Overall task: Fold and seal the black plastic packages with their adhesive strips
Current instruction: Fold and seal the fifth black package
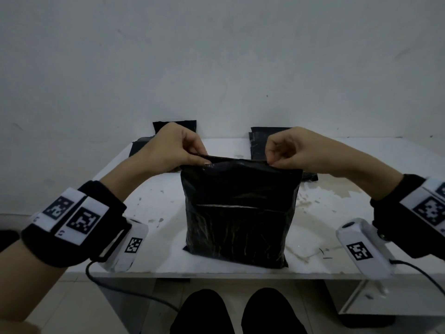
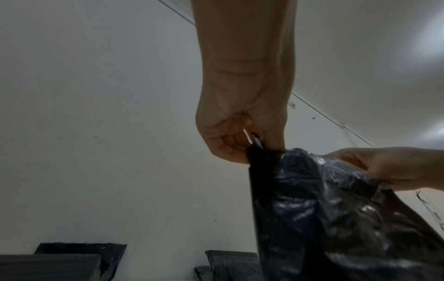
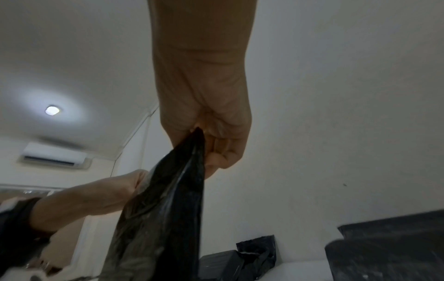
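Head view shows a black plastic package (image 1: pixel 237 213) standing upright near the front middle of the white surface (image 1: pixel 332 213), its bottom edge resting there and its top edge lifted. The left hand (image 1: pixel 175 148) pinches the top left corner between thumb and curled fingers, and the right hand (image 1: pixel 289 148) pinches the top right corner the same way. Held by both corners, the mouth is pulled taut and straight, which I judge is meant to square the flap so it can be folded over evenly and its adhesive strip pressed down. No strip is visible from here; a horizontal crease runs across the front about halfway down.

Below that crease the package bulges slightly, so something seems to sit inside, but the plastic is opaque and what it holds cannot be told. The right wrist view shows the package edge-on, thin at the top where the fingers grip it.

At the far edge of the surface, against the wall, more black packages wait: one group at far left (image 1: pixel 174 126) and another at far right (image 1: pixel 262 141). Whether those are sealed cannot be told.
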`<state>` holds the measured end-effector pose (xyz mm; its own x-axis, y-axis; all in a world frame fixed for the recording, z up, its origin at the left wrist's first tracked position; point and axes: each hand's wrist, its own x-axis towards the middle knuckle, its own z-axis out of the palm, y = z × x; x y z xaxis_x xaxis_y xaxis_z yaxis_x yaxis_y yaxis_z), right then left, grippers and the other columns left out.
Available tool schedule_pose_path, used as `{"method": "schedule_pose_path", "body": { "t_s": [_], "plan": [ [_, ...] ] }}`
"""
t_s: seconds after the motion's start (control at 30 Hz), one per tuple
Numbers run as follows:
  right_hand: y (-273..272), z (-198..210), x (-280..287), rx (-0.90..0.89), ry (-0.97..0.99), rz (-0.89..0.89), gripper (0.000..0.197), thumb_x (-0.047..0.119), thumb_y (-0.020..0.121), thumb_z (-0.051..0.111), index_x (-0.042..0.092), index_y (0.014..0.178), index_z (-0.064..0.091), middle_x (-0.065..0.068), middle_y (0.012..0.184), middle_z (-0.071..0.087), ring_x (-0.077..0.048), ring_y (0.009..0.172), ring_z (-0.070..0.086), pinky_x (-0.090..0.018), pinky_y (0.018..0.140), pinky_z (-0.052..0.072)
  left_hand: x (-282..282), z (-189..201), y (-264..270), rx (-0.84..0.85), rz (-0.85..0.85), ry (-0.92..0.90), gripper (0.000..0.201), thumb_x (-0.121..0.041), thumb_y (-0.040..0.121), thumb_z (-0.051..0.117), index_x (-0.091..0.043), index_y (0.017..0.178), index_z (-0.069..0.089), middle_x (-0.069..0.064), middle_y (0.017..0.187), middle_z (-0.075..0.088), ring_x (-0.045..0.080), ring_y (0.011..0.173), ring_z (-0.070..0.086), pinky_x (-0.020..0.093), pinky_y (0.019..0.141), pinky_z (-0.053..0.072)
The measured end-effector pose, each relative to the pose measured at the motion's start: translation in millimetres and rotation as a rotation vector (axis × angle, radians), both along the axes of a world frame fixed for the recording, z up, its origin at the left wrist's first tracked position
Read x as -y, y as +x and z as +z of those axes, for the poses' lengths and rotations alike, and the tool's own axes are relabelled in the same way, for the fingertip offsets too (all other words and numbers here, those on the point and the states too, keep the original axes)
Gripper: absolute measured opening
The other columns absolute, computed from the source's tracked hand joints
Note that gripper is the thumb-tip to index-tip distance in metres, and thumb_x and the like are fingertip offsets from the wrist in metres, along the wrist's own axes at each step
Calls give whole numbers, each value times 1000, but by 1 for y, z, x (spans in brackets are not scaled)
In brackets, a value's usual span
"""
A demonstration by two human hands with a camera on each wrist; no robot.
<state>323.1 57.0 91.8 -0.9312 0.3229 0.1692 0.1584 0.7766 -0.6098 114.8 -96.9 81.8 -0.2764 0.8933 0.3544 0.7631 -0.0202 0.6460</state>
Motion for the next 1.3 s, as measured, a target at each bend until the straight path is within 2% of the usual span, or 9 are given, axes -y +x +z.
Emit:
{"method": "schedule_pose_path", "body": {
  "t_s": [0.13, 0.2, 0.3, 0.43, 0.67, 0.8, 1.03, 1.23, 1.3],
  "plan": [
    [0, -4, -4, 1, -52, -38, 17, 3, 88, 57, 12, 83, 70, 0, 78, 70, -3, 67, 61, -12, 62, 47, 1, -8, 1, 9, -44, 31, 19, 1, 73, 73, -14, 67, 63, -5, 61, 66, 7, 60, 59, 19, 60, 49],
    [-1, -4, -5, 18, -20, -57, 22, 2, 90, 53, 14, 88, 72, 1, 82, 72, -3, 71, 63, -14, 67, 48, 4, -9, 4, 51, -86, 0, 5, -16, 75, 72, -13, 75, 68, -5, 68, 69, 8, 67, 62, 19, 66, 49],
    [2, -5, -4, 26, -22, -38, 28, -3, 86, 53, 17, 87, 73, 5, 80, 73, -2, 72, 65, -13, 69, 50, 5, -11, 3, 93, -80, -47, 30, -41, 79, 55, -17, 88, 70, 1, 82, 70, 11, 81, 64, 21, 77, 47],
    [1, -6, -4, -7, 29, -47, 20, -1, 80, 65, 17, 82, 73, 0, 81, 73, -9, 77, 67, -22, 76, 52, -1, -9, 0, 79, -115, -111, 18, -13, 88, 58, -11, 102, 68, -24, 76, 69, -9, 80, 63, 4, 71, 43],
    [0, -5, -9, -98, 133, -67, 29, -3, 73, 72, 16, 65, 52, -8, 80, 69, -15, 70, 66, -24, 69, 52, -4, -8, -6, -68, -68, 28, 19, 5, 77, 69, -9, 89, 71, -19, 60, 66, -7, 63, 63, 4, 61, 44],
    [7, -13, -15, -112, 185, 23, 28, -6, 78, 65, 19, 66, 62, -2, 81, 70, -9, 76, 66, -22, 75, 53, 3, -18, -11, -65, -99, 88, 29, 10, 77, 66, -16, 68, 58, -4, 72, 67, 0, 68, 64, 13, 68, 50],
    [16, -26, -25, -284, 216, 196, 27, -3, 78, 48, 13, 78, 70, -2, 94, 69, 0, 91, 62, -12, 76, 48, 9, -24, -18, -148, -150, 78, 57, 16, 81, 54, -38, 68, 67, -16, 85, 67, 6, 83, 64, 18, 74, 52],
    [18, -27, -29, -318, 408, 314, 46, 50, 74, 64, 4, 77, 71, -1, 93, 68, -2, 85, 60, -13, 71, 47, 11, -15, -15, -141, -150, 63, 33, 9, 82, 61, -23, 76, 65, -10, 82, 69, 5, 77, 65, 15, 75, 52],
    [16, -30, -31, -360, 505, 324, 44, 48, 71, 66, 5, 74, 71, -2, 91, 69, -5, 84, 60, -12, 70, 47, 12, -15, -16, -170, -146, 65, 32, 8, 82, 61, -23, 79, 68, -14, 76, 69, 4, 78, 66, 13, 73, 51]
  ]
}}
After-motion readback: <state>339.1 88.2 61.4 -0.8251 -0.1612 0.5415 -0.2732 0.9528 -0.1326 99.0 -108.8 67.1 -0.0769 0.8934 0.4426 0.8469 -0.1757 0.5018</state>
